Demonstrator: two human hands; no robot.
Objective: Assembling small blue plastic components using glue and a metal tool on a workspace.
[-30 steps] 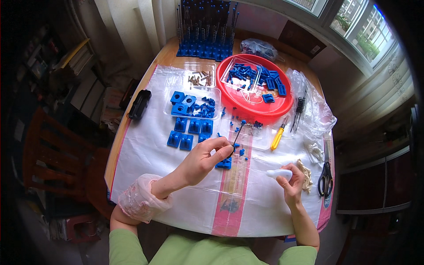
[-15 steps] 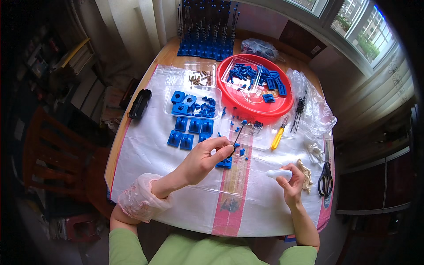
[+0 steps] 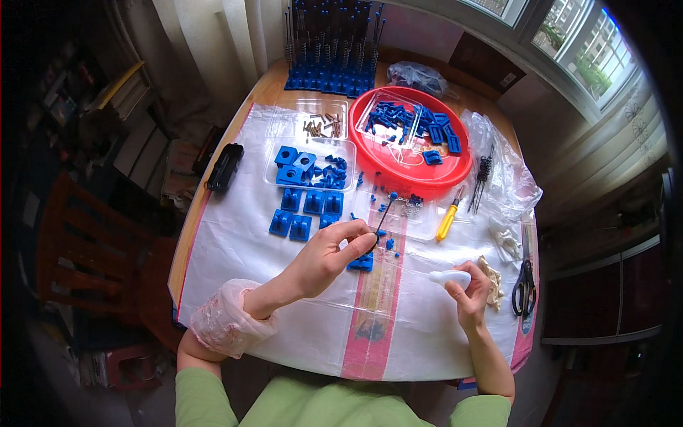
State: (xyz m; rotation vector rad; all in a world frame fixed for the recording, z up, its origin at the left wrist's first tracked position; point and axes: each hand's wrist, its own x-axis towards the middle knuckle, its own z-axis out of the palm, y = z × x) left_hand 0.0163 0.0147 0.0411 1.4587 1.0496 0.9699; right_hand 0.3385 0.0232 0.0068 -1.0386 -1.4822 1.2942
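Holding a thin black rod point(image 3: 385, 215) and a small white tapered bottle point(image 3: 452, 277) apart

From the head view, looking down, I see the left hand point(image 3: 334, 249) with thumb and forefinger pinched on the rod, whose round blue tip point(image 3: 393, 196) points away from the person. A blue plastic block point(image 3: 361, 264) lies just beside those fingers, on a white sheet with pink stripes point(image 3: 427, 341). The right hand point(image 3: 472, 292) is curled around the bottle, its nozzle aimed leftward, well apart from the rod. Farther off sit square blue plastic bases point(image 3: 314, 203) and a round red plastic basin point(image 3: 427, 175). The step in hand seems to be readying rod and bottle; bringing them together would call for a steady pinch and a light squeeze
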